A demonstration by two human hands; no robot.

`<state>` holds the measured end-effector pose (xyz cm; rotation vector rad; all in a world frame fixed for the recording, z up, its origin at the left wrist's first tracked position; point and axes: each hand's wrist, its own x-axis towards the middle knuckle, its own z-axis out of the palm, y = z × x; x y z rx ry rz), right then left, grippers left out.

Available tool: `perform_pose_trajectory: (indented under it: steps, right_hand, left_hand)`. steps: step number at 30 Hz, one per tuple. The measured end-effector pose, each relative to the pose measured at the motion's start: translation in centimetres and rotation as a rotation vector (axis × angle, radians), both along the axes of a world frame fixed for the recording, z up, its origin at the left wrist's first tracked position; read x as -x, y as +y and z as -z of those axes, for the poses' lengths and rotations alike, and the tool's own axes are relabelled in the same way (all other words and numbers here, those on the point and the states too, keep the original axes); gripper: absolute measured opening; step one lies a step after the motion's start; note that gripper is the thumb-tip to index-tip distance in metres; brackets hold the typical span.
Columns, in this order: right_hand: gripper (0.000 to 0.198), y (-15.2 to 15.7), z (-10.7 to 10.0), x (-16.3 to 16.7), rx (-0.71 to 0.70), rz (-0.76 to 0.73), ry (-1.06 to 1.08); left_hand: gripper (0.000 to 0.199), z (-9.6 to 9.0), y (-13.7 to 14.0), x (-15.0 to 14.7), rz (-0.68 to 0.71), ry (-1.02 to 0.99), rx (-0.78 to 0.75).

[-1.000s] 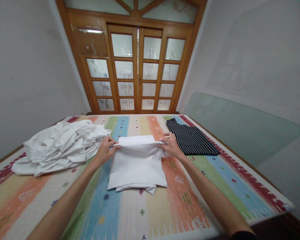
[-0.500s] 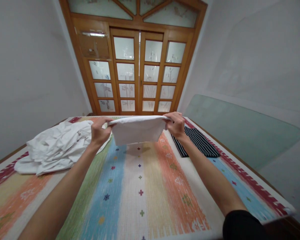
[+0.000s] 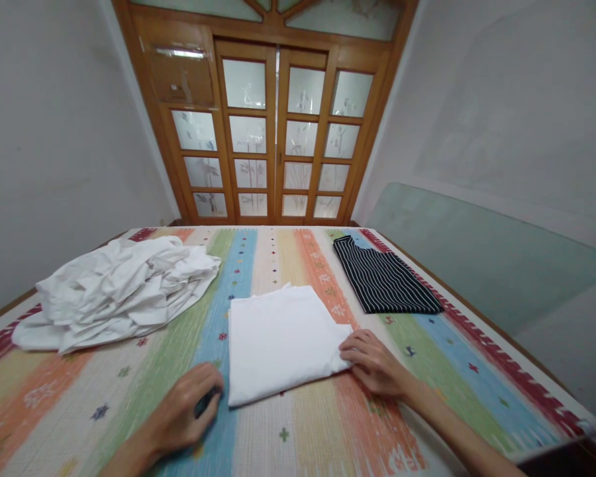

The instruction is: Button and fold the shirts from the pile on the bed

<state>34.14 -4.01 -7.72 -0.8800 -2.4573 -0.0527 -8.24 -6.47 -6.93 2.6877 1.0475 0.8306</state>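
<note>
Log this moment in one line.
left hand: beside folded white cloth; right hand: fingers at cloth's right corner; striped garment: right; white heap: left

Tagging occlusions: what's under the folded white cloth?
A multicoloured striped cover shows around the folded white cloth, which appears to lie on it. The part directly beneath is hidden, so anything else there can't be seen.

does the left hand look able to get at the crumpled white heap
Probably yes: the left hand appears to hold nothing, and only patterned cover shows between it and the crumpled white heap; the folded white cloth lies to the hand's right.
</note>
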Motion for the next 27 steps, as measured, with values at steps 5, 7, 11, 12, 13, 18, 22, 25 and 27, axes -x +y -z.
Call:
perform_pose_trajectory:
  steps: [5,7,11,12,13,18,22,25,27]
  right_hand:
    - [0.031,0.0,-0.2,0.1,-0.070,0.027,-0.117]
    - [0.034,0.4,0.3,-0.3,-0.133,0.043,-0.142]
    - [0.035,1.5,1.0,-1.4,-0.239,0.136,-0.112]
    - [0.036,1.8,1.0,-1.6,-0.257,0.201,-0.094]
    - [0.036,2.1,1.0,-1.7,-0.265,0.278,-0.078]
    - [0.044,3.9,0.2,-1.6,-0.177,0.451,-0.010]
    - [0.068,4.2,-0.6,-1.3,-0.089,0.281,-0.060]
    - [0.073,3.3,-0.9,-0.8,0.012,0.055,-0.159]
    - [0.069,2.5,-0.6,-0.1,0.038,0.000,-0.171]
  left_hand:
    - [0.028,-1.4,0.6,-2.4,-0.005,0.035,-0.069]
    - [0.047,-0.7,1.0,-3.4,0.021,0.141,-0.081]
    - [0.057,2.4,1.4,-5.2,-0.002,0.334,-0.081]
    - [0.054,3.1,1.5,-5.6,-0.033,0.367,-0.077]
    - [0.052,3.8,1.4,-6.1,-0.069,0.399,-0.070]
    - [0.049,5.3,0.7,-9.8,-0.168,0.514,-0.065]
    - [0.049,4.9,0.7,-13.0,-0.200,0.527,-0.123]
    - [0.050,4.3,1.0,-14.0,-0.221,0.577,-0.127]
    - [0.051,4.1,1.0,-14.1,-0.232,0.596,-0.115]
